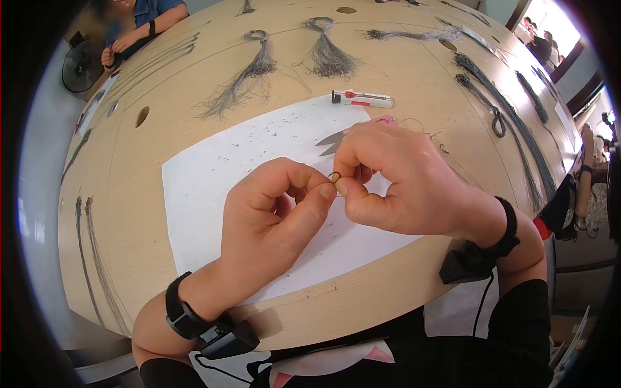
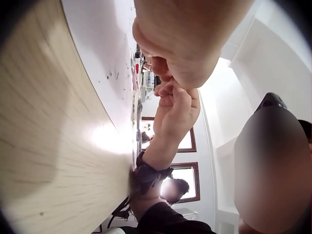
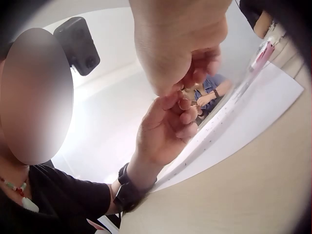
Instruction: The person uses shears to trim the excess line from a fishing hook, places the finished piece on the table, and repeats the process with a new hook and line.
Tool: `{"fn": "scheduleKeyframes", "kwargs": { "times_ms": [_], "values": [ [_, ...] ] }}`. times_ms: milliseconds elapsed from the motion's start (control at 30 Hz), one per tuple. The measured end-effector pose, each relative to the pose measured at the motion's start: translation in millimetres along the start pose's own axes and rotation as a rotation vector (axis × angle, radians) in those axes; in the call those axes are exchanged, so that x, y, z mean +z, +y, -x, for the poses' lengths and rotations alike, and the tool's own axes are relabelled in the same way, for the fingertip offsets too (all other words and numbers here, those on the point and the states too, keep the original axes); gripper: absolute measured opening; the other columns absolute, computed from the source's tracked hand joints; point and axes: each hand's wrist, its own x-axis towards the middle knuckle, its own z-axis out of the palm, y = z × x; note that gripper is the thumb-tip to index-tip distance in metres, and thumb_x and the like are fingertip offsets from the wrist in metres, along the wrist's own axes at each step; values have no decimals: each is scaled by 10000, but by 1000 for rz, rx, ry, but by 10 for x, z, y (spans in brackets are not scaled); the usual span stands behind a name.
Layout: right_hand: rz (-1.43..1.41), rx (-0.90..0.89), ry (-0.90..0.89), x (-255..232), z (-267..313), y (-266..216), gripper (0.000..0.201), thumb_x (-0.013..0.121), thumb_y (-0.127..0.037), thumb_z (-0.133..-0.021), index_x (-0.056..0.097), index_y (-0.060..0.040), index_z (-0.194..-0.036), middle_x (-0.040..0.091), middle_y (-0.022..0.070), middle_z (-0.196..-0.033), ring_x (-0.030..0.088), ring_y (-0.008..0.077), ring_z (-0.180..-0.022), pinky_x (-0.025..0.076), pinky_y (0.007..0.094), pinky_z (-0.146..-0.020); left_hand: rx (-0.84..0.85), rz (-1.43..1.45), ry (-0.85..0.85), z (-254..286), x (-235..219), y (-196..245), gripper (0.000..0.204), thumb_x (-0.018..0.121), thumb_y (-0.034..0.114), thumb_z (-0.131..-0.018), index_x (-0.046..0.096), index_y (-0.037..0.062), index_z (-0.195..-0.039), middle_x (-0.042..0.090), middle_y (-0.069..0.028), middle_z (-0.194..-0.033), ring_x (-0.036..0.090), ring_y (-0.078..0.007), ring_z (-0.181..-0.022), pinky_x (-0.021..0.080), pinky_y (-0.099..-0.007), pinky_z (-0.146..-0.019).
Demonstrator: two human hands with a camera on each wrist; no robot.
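Over the white paper sheet (image 1: pixel 200 194), both hands meet fingertip to fingertip. The left hand (image 1: pixel 268 210) pinches a small dark fishing hook (image 1: pixel 334 174) between thumb and forefinger. From the other side the right hand (image 1: pixel 401 178) pinches at the same spot, its thumb beside the left thumb. A fine line trails from the right hand across the table. Grey-bladed scissors (image 1: pixel 332 142) with pink handles lie on the paper, partly hidden behind the right hand. In both wrist views the fingers cover most of the hook.
A white lighter (image 1: pixel 362 98) lies at the paper's far edge, and dark clippings dot the sheet. Bundles of thin grey line (image 1: pixel 330 55) lie toward the back, with long dark bundles (image 1: pixel 511 107) at right and thin strands (image 1: pixel 90 258) at left. Another person (image 1: pixel 149 19) sits across the table.
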Motion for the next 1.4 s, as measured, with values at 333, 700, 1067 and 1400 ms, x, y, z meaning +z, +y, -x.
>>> {"fn": "scheduleKeyframes", "kwargs": {
  "times_ms": [333,700,1067,1400],
  "values": [
    [84,-63,48,32,-6,33,102,555,-29,-629,460,-37,-664,485,65,-619,488,207,-573,395,291,-511,48,-158,7,-12,0,13,29,587,61,-713,559,54,-713,537,4,-650,442,-54,-543,293,-188,-443],
    [192,-190,119,98,-4,1,145,510,41,-546,416,-33,-628,409,84,-600,423,260,-555,360,318,-499,41,-118,-35,-1,6,-10,26,576,50,-704,551,58,-704,522,7,-640,401,-63,-529,292,-200,-447],
    [408,-306,219,91,-37,13,135,526,25,-545,451,-29,-644,437,77,-616,448,230,-562,383,301,-545,-65,50,-29,-9,-6,-2,39,561,85,-759,558,46,-756,539,20,-677,429,-41,-572,349,-175,-502],
    [-52,215,-69,-28,-26,-50,164,593,-75,-720,582,-1,-866,580,81,-671,522,140,-544,411,234,-540,-218,539,85,-67,-84,79,127,506,163,-827,525,55,-891,574,-41,-860,518,-98,-751,410,-201,-621]
  ]
}}
